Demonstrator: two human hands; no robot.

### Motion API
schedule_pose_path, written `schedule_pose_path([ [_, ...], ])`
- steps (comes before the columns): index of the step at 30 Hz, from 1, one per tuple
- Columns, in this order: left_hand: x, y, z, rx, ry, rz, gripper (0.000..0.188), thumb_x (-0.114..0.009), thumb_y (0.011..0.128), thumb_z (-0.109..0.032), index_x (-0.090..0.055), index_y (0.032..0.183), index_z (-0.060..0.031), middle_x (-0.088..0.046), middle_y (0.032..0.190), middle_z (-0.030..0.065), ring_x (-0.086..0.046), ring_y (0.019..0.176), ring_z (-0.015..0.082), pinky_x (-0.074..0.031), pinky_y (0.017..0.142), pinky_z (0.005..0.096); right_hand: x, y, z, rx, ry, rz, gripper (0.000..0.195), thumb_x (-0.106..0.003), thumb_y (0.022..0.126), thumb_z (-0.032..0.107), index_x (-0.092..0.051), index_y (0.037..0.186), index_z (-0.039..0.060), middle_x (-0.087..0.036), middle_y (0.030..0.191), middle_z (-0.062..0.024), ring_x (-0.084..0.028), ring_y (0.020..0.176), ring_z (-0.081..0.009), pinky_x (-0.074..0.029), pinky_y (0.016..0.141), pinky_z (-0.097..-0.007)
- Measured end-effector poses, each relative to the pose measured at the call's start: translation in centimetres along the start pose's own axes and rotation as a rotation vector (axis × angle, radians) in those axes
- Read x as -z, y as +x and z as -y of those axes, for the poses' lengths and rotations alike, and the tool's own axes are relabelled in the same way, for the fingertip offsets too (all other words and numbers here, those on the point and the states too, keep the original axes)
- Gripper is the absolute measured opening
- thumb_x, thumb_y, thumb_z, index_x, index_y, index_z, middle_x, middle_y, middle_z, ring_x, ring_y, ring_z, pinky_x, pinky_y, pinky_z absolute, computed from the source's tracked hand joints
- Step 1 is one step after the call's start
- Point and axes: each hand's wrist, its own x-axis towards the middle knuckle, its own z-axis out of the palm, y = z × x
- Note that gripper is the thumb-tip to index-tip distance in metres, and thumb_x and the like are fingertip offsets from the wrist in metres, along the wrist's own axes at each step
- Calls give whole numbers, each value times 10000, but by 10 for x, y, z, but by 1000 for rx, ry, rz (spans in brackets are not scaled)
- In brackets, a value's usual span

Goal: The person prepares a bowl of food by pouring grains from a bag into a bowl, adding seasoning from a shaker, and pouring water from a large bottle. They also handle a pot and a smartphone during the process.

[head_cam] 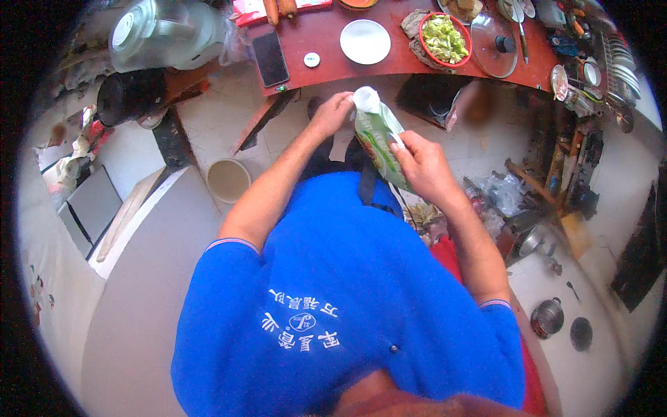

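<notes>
A green-and-white printed plastic container (383, 138) is held tilted in front of my body, just short of the red table. My right hand (424, 164) grips it by a white strip at its side that looks like a handle. At the upper end, the fingers of my left hand (336, 112) pinch the edge of its white mouth (366, 98). The container bears writing, and its lower end is partly hidden by my right hand. On the table beyond lie a small round white lid (311, 60) and a white plate (365, 41).
The red table (318, 78) holds a smartphone (270, 59), carrots (271, 10), a red bowl of chopped greens (444, 40) and a glass pot lid (494, 44). A bucket (228, 180) stands on the floor at left. Plastic bags (503, 193) and pots (547, 317) lie at right.
</notes>
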Motion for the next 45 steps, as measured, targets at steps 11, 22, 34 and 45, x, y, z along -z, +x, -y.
schedule_pose_path([
  [11,-93,21,22,356,-711,291,637,-216,1005,-511,-610,1099,-18,-617,1050,95,-586,926,170,-463,841,337,46,96,8,-237,610,241,242,-523,907,205,-668,914,12,-503,611,42,-452,529,-70,-364,505,-240],
  [22,-82,-8,33,685,-894,330,564,-233,992,-538,-482,732,-104,-372,470,17,-359,368,154,-350,389,326,27,166,-31,-453,778,375,300,-541,895,229,-647,959,-44,-496,617,43,-466,558,-87,-375,549,-237],
  [34,-64,0,15,778,-980,335,574,-201,997,-502,-250,559,-134,-240,473,20,-289,406,190,-385,500,333,23,190,-44,-574,1033,376,304,-543,898,197,-615,985,-86,-482,611,44,-466,540,-77,-378,501,-217],
  [45,-70,-2,13,683,-958,352,532,-163,1015,-404,-281,575,-130,-256,475,22,-284,415,179,-363,451,313,26,206,-77,-581,1251,409,284,-594,859,172,-585,965,-92,-567,688,-26,-528,601,-107,-440,560,-236],
])
